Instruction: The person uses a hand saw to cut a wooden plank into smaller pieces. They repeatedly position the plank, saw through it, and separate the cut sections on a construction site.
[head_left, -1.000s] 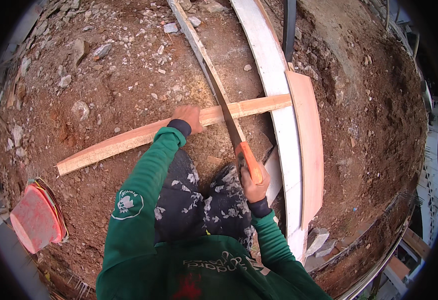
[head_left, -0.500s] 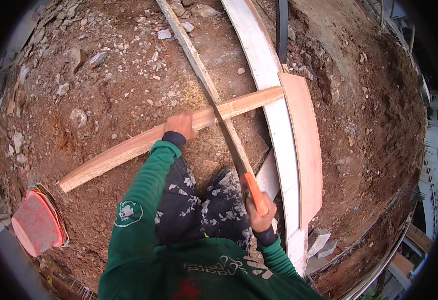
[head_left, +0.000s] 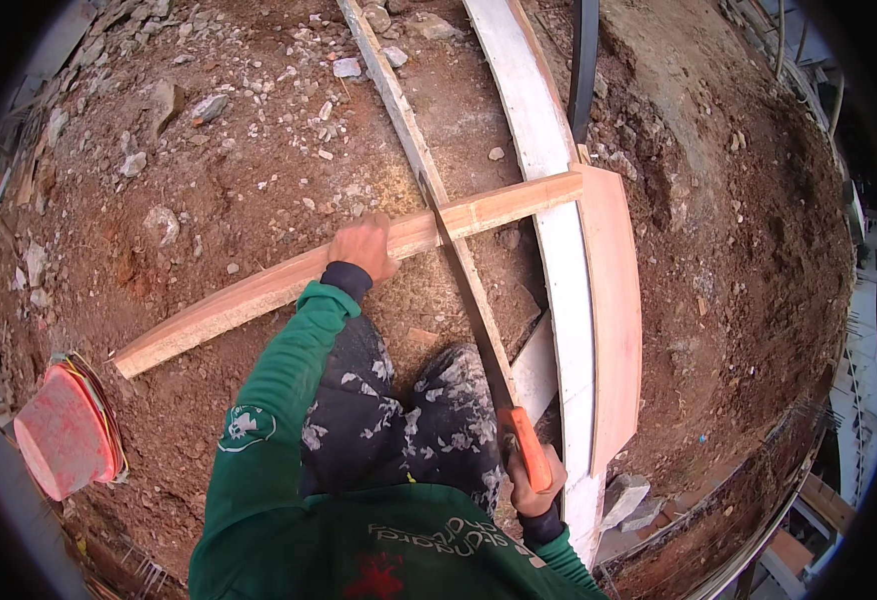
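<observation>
A handsaw (head_left: pixel 469 283) with an orange handle lies across a long squared wooden beam (head_left: pixel 259 285), its blade on the beam's top edge. My right hand (head_left: pixel 537 483) is closed around the saw's handle. My left hand (head_left: pixel 365 247) grips the beam just left of the blade, with the fingers wrapped over it. The beam slants from lower left up to the right. Under it runs a narrow wooden batten (head_left: pixel 399 100), and its right end rests on a white board (head_left: pixel 549 150). The saw blade partly covers the batten.
A pinkish plywood piece (head_left: pixel 611 320) lies along the white board's right side. A red bucket (head_left: pixel 67 430) with cords around its rim stands at lower left. A dark metal post (head_left: pixel 584 70) rises at the top. Stones (head_left: pixel 166 225) and rubble dot the brown soil; concrete chunks (head_left: pixel 624 498) lie lower right.
My right hand has drawn the saw back toward me, down and slightly right. My left hand keeps its grip on the beam. The whole view has shifted slightly.
</observation>
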### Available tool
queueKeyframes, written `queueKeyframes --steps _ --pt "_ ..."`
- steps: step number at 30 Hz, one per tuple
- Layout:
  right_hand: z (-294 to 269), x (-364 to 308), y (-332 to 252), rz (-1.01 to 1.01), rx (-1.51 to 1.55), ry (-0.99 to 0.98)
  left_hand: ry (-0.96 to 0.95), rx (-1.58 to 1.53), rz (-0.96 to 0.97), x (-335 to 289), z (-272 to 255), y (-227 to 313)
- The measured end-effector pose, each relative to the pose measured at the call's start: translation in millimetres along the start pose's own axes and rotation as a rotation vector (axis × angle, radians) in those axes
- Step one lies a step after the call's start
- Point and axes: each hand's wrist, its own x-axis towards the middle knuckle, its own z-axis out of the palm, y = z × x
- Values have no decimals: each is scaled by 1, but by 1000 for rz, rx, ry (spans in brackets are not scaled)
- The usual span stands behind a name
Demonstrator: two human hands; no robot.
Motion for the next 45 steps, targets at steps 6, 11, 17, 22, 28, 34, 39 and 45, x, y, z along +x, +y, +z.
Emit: queueKeyframes --steps 6,11,17,22,28,34,39,45 --pt "83 150 -22 -59 307 50 -3 -44 75 -7 -29 23" --pt "4 0 -33 -84 -102 -21 -112 -16 -69 2 -32 -24" --pt "60 90 -20 -55 81 -12 -42 21 119 -40 -12 23" --pt "58 49 -29 116 185 10 54 88 98 -47 -5 9" --pt "30 42 -40 86 148 13 128 84 65 -54 -2 24" --pt "54 67 -56 -70 61 -21 122 67 -41 -14 -22 -32" --pt "20 23 -47 53 66 -71 95 -36 -17 -32 -19 -19" --pt "71 95 -52 -74 88 12 -31 -71 51 -41 -19 -2"
